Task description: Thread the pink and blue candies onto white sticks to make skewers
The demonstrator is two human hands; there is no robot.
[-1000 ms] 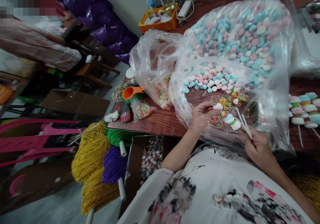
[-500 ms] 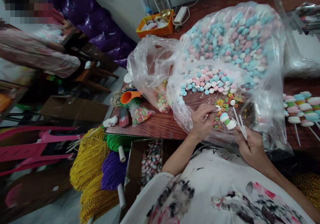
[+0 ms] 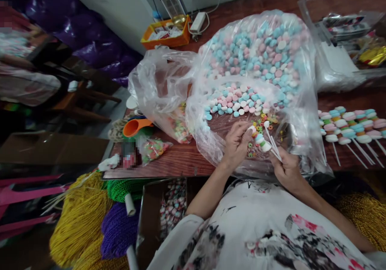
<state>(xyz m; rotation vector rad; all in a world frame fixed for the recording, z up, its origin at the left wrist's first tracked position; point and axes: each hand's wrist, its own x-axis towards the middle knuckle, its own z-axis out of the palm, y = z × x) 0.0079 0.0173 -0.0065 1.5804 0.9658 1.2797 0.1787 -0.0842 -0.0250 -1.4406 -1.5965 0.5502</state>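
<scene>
1. An orange plastic scoop [image 3: 136, 126] lay near the left edge of the dark wooden desk [image 3: 187, 161], within reach of the candy, beside a small clear packet of coloured rings [image 3: 153, 148].
2. A large clear plastic bag of pink, blue and white candy discs [image 3: 256, 56] sat open toward the person, so loose discs and small coloured candy rings [image 3: 265, 121] had spilled onto its flattened mouth, close to both hands.
3. The left hand [image 3: 237, 143] had its fingers pinched on a pale candy disc [image 3: 252, 129], held at the stick tips, apparently for threading.
4. The right hand [image 3: 286, 169] had its fingers closed round a bundle of thin white sticks [image 3: 273, 146], angled up-left; one carried stacked discs [image 3: 261, 143].
5. Finished candy skewers [image 3: 350, 129] lay in a row on the right, sticks pointing toward the desk's near edge.
</scene>
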